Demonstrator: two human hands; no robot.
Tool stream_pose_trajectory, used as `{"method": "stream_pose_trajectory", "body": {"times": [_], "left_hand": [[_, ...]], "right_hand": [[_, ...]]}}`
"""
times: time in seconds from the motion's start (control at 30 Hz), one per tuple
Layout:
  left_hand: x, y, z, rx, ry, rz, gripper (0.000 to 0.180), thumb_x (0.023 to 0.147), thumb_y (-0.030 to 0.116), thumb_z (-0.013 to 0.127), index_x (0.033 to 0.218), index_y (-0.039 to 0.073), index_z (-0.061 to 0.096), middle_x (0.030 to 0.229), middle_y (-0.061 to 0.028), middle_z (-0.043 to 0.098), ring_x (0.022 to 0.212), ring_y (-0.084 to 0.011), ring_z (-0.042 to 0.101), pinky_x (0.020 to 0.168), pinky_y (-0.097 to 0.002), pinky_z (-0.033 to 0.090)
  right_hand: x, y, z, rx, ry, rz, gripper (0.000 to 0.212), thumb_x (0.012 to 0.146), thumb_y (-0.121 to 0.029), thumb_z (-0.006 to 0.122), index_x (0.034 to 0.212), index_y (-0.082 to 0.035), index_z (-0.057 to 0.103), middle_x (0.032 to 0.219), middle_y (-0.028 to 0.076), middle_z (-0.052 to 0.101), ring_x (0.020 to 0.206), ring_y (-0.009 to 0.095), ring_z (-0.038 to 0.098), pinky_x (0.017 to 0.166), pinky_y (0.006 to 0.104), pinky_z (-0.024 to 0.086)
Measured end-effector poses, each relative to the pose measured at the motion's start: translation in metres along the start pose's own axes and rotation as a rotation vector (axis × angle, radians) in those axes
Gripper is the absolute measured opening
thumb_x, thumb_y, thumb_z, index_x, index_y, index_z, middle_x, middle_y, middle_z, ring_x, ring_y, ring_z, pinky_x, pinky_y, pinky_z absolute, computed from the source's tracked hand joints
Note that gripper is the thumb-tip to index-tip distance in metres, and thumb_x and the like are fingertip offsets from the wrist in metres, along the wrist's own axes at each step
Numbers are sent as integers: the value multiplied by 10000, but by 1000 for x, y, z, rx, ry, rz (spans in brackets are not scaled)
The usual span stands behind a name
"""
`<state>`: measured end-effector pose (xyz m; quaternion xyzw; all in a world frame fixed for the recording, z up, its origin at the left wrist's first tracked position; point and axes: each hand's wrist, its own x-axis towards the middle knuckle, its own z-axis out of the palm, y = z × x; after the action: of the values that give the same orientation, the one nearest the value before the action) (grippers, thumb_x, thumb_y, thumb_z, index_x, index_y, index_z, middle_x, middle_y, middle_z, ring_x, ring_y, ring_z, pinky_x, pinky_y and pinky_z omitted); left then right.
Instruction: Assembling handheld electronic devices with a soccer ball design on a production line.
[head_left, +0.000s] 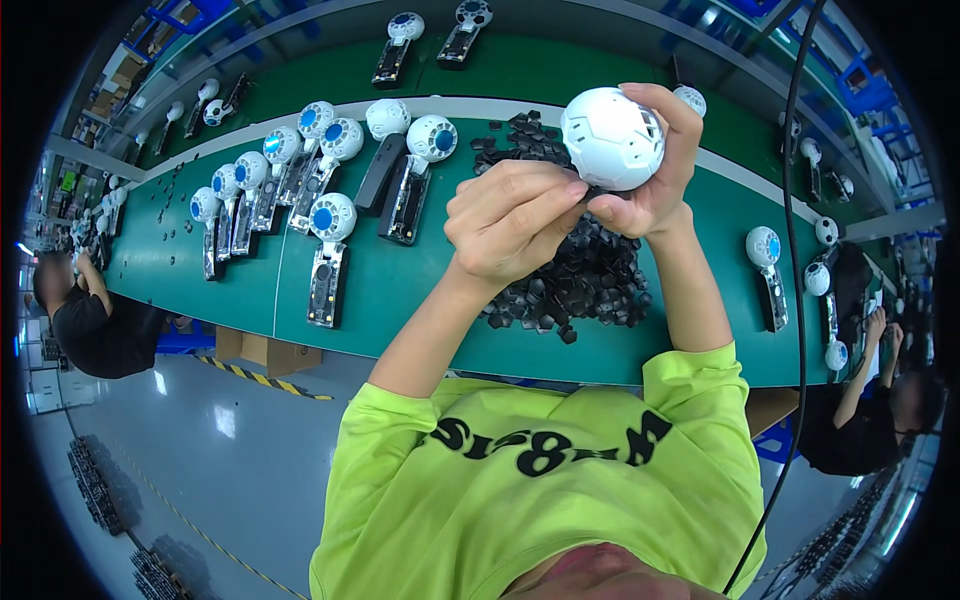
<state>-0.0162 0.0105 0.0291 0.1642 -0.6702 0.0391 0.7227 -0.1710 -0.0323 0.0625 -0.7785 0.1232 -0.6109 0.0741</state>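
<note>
Gleaming floor point(250, 480), green table point(385, 290)

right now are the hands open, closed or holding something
Left hand: pinched closed at the lower edge of the white ball; what it grips can't be told.
Right hand: closed, holding the white ball.

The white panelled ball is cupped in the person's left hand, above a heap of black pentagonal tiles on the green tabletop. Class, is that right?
Not quite: the hand is wrong. The head view shows the white panelled ball cupped in the person's right hand, above a heap of black pentagonal tiles on the green tabletop.
</note>
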Motion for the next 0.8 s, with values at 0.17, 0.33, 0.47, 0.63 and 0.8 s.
{"method": "stream_pose_trajectory", "body": {"times": [0.17,0.33,0.47,0.63,0.8], "left_hand": [[2,-3,1,16,-13,-13,142,726,33,786,847,42,712,751,-30,664,636,-170,576,578,-278,496],[-4,-4,2,-28,-58,-119,136,754,75,786,828,37,679,750,-30,649,646,-177,576,587,-271,492],[-11,-6,-4,-134,-181,-241,173,782,101,784,872,34,653,810,-37,646,671,-177,579,592,-262,484],[-12,-10,-6,-424,-130,-496,348,917,227,679,1181,25,578,1085,-98,609,867,-199,594,741,-293,498],[-9,7,13,-487,-62,-506,538,1022,362,479,1421,23,362,1334,-151,462,1088,-240,535,914,-350,456]], "right_hand": [[0,1,-3,-96,10,-79,808,696,-468,801,1286,-22,477,995,138,674,737,241,686,616,295,551],[-9,7,2,-146,-8,-47,776,716,-492,750,1274,-20,489,988,139,668,705,229,665,585,291,532],[-11,5,9,-119,0,-8,767,724,-510,721,1267,-17,498,986,142,667,688,227,651,577,294,522],[-8,-1,15,45,21,41,732,740,-501,727,1246,-16,515,986,139,670,669,228,645,567,298,515],[-12,-9,22,49,-4,107,698,769,-509,724,1226,-17,531,947,113,680,631,218,639,541,292,502]]}}
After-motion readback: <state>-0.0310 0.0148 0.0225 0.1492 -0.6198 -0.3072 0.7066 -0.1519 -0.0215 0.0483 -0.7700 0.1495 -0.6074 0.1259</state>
